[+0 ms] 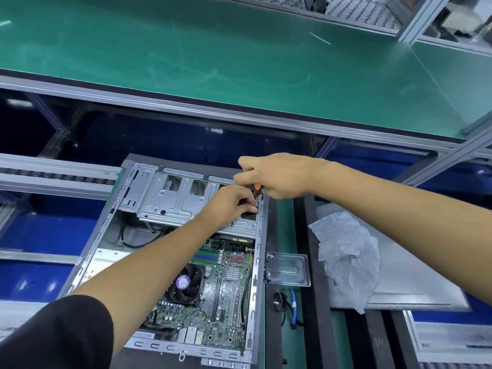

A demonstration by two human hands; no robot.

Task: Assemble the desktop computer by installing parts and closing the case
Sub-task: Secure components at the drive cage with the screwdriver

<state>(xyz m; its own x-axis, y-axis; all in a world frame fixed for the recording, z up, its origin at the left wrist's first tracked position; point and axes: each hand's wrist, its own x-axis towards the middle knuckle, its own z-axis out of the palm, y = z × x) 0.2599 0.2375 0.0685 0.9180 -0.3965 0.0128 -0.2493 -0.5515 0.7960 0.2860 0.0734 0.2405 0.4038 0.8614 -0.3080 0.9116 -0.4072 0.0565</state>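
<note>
From the head camera, the open computer case (170,262) lies on its side on the workbench, its far end near the blue panel, its near edge at the bottom of the view. The right hand (277,175) grasps a screwdriver (257,191) with an orange and black handle, held over the case's far right corner, close to the right wall. The left hand (230,206) reaches across the case with fingers curled, pinching at the screwdriver's tip on the metal drive cage (165,195); what it pinches is too small to tell. The motherboard (223,288) with its round fan (183,284) lies exposed below the forearm. Just beside the case's right wall sits a clear plastic tray (288,270), with cables (286,306) near it. Farther right, crumpled plastic wrap (346,251) rests on a grey panel (399,286). A green conveyor belt (239,49) runs behind.
</note>
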